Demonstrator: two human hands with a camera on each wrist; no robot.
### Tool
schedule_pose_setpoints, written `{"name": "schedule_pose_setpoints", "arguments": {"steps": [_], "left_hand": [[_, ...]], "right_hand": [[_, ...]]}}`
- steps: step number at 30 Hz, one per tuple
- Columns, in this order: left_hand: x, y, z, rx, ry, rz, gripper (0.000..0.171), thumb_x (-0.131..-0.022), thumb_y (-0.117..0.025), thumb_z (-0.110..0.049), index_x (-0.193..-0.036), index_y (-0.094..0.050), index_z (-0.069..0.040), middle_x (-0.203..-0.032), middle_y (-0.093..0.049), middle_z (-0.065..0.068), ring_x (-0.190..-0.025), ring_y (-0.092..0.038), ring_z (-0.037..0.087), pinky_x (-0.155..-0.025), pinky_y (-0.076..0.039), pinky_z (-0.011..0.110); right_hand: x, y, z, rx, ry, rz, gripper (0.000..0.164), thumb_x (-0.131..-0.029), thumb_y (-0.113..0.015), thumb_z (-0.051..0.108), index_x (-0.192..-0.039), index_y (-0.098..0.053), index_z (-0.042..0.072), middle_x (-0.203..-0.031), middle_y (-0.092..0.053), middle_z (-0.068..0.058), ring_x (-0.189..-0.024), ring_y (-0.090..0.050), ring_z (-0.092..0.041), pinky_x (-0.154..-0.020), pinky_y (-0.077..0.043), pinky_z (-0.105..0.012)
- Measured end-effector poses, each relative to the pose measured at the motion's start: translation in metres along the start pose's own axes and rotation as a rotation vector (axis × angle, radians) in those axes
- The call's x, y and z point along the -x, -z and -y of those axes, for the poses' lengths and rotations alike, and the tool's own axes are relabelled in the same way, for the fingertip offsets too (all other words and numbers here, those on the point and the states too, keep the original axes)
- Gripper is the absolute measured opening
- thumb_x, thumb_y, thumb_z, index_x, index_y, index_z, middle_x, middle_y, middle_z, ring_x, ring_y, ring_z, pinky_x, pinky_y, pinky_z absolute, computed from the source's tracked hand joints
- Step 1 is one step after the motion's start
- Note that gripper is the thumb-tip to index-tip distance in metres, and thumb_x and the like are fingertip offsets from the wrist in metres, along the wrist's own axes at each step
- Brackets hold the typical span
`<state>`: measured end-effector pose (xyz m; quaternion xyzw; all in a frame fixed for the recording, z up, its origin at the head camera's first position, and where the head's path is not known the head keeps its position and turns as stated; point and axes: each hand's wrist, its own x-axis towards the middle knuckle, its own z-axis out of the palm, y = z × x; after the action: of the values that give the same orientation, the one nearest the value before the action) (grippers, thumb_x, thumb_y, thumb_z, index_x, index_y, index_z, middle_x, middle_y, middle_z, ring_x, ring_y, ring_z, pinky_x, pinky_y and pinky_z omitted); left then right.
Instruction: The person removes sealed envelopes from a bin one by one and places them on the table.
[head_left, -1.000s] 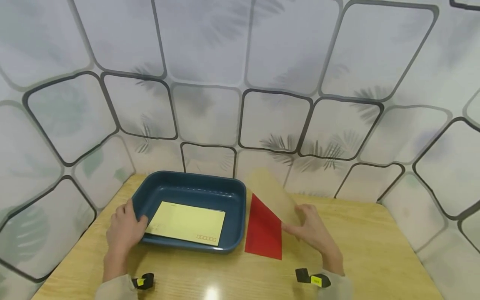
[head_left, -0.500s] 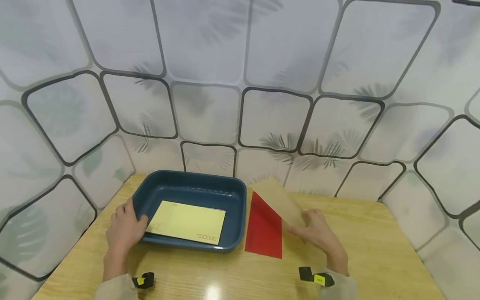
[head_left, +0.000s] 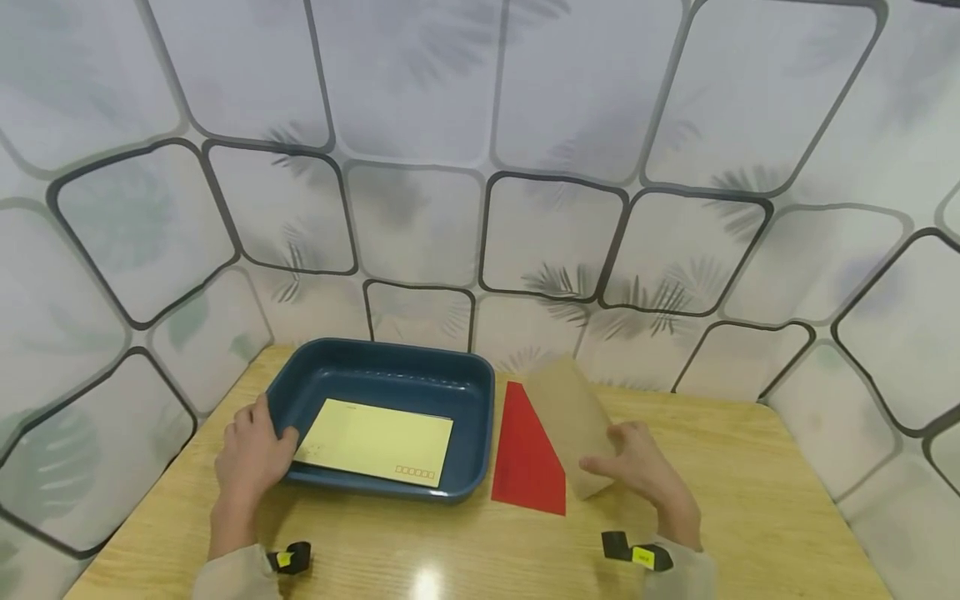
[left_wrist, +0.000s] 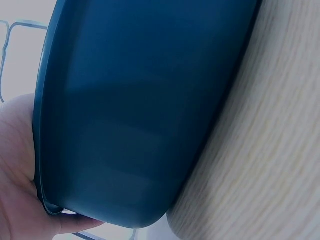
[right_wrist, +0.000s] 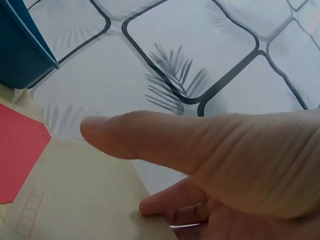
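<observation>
My left hand [head_left: 252, 446] grips the near left corner of a dark blue rectangular tray [head_left: 480, 433]; in the left wrist view the fingers curl at the rim of the tray [left_wrist: 115, 150]. A pale yellow envelope [head_left: 382, 442] with small printed boxes lies in it. My right hand [head_left: 637, 462] is at the right edge of a brown envelope [head_left: 562, 417], which leans up at the back and overlaps a red envelope-like sheet [head_left: 521, 467]. In the right wrist view the thumb [right_wrist: 145, 135] is straight and apart from the brown envelope [right_wrist: 90, 195], while a fingertip lies right at its edge.
Wood-grain table [head_left: 375, 550] carries everything. A patterned wall covering [head_left: 420, 217] rises behind its back edge and at both sides. Each wrist wears a black strap with a yellow label.
The brown envelope has swung right and downward, and its lower edge now shows beside the red sheet. My right hand has shifted slightly right, its thumb spreading apart. The left hand stays put.
</observation>
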<state>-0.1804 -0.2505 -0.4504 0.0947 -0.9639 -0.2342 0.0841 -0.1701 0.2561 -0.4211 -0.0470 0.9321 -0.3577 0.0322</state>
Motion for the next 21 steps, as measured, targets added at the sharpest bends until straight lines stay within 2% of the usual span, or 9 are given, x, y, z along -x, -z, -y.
{"name": "schedule_pose_setpoints", "arguments": {"steps": [3,7,13,17,21], "left_hand": [[-0.0003,-0.0003,-0.0007,0.002,0.001,-0.001,0.071,-0.088,-0.043,-0.024,-0.141,-0.009,0.010,-0.132,-0.026,0.040,-0.115,-0.026,0.056,-0.078,-0.034,0.074],[-0.0001,-0.0003,-0.0011,0.004,-0.001,-0.002,0.071,-0.089,-0.044,-0.024,-0.141,-0.010,0.010,-0.132,-0.026,0.040,-0.115,-0.026,0.056,-0.077,-0.034,0.075],[-0.0005,-0.0007,-0.0002,0.005,0.001,-0.004,0.071,-0.089,-0.044,-0.024,-0.141,-0.010,0.009,-0.132,-0.026,0.040,-0.115,-0.026,0.056,-0.077,-0.034,0.074],[-0.0014,-0.0002,0.0008,0.006,-0.005,-0.008,0.071,-0.088,-0.043,-0.024,-0.141,-0.010,0.010,-0.132,-0.026,0.040,-0.114,-0.027,0.057,-0.077,-0.034,0.074],[-0.0015,-0.0004,0.0011,0.009,-0.003,-0.008,0.071,-0.088,-0.043,-0.024,-0.141,-0.010,0.009,-0.132,-0.026,0.040,-0.114,-0.027,0.057,-0.076,-0.034,0.075]], "right_hand": [[0.0012,0.0023,0.0010,-0.030,-0.008,0.002,0.073,-0.075,-0.072,0.033,-0.119,-0.044,-0.018,-0.124,-0.041,-0.035,-0.115,-0.038,-0.044,-0.096,-0.035,-0.059],[0.0010,0.0051,0.0023,-0.070,0.000,-0.048,0.056,-0.083,-0.065,0.022,-0.116,-0.048,-0.019,-0.121,-0.047,-0.039,-0.113,-0.043,-0.045,-0.094,-0.038,-0.059],[-0.0019,0.0090,0.0000,-0.087,-0.045,-0.245,0.029,-0.089,-0.054,0.011,-0.110,-0.061,-0.008,-0.110,-0.061,-0.029,-0.096,-0.056,-0.034,-0.079,-0.049,-0.049],[-0.0036,0.0103,-0.0031,-0.113,-0.080,-0.363,0.023,-0.087,-0.052,0.007,-0.103,-0.066,-0.003,-0.105,-0.064,-0.025,-0.089,-0.058,-0.029,-0.068,-0.050,-0.040],[-0.0055,0.0088,-0.0052,-0.152,-0.088,-0.431,0.018,-0.085,-0.054,0.003,-0.097,-0.066,-0.003,-0.098,-0.065,-0.023,-0.084,-0.058,-0.026,-0.067,-0.048,-0.036]]}}
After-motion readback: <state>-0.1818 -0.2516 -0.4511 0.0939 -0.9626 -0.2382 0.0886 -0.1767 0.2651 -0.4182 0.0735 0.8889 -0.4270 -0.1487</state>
